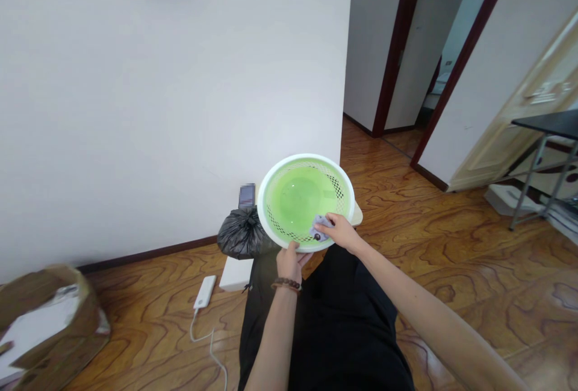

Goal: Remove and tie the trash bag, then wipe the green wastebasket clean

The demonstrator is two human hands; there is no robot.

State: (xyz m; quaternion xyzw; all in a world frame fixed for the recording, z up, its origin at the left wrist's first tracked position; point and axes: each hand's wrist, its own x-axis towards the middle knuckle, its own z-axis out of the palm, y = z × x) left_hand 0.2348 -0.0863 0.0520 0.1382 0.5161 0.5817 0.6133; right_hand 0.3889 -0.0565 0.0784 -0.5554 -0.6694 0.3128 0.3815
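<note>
Basket (302, 193), green inside with a white rim, sits just below the centre of the head view, beyond my left hand and partly under my right. My left hand (291, 262) grips its lower edge, thumb on top, probably to steady it. My right hand (342, 232) pinches a pale purple cloth (320, 220) inside, lower right, seemingly for control.

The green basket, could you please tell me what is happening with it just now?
A person's left hand holds the green basket by its near rim, while the right hand holds a small pale purple cloth at its near side. Whether the cloth presses on the basket is hard to tell. A black plastic bag is on the left.
</note>
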